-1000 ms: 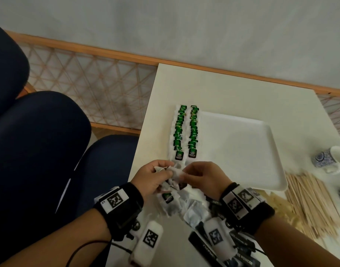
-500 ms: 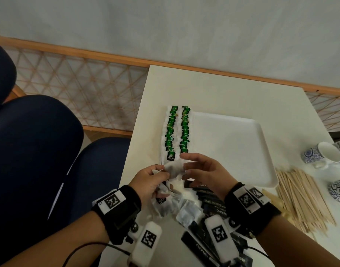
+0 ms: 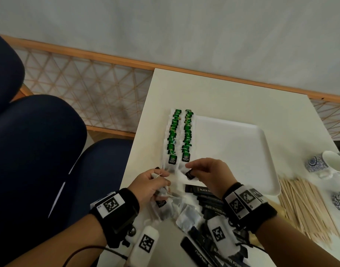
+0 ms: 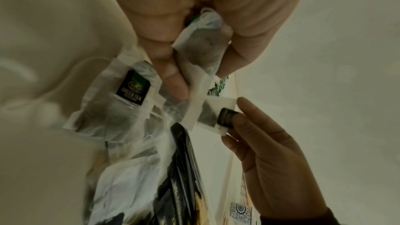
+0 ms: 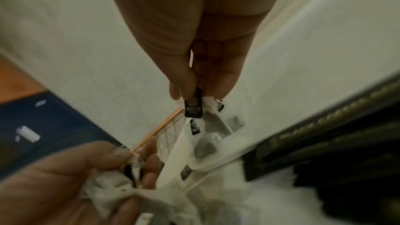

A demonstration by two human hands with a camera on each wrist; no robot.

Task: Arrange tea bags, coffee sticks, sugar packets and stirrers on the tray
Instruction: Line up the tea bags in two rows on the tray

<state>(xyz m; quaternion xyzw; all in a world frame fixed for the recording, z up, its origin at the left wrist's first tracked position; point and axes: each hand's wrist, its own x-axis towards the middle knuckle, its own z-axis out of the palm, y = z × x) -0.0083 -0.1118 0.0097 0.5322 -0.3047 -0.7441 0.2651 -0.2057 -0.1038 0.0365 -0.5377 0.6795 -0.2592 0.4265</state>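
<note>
Tray (image 3: 261, 151): one, white. Tea bags: two rows (image 3: 179, 135) along the tray's left edge, overlapped too closely for a per-row count; one more at the right hand (image 3: 209, 174), a bunch of uncertain number in the left hand (image 3: 148, 186), several loose ones (image 3: 177, 209) beside it. Coffee sticks (image 3: 207, 197): a black heap, uncountable; stirrers (image 3: 308, 207): one large pile, uncountable; cups (image 3: 327, 166): at least three, partly cut off.

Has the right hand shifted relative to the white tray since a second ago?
Yes. The right hand, pinching a tea bag's black paper tag, has moved up over the near-left corner of the white plastic tray, towards the rows of green-tagged tea bags.
</note>
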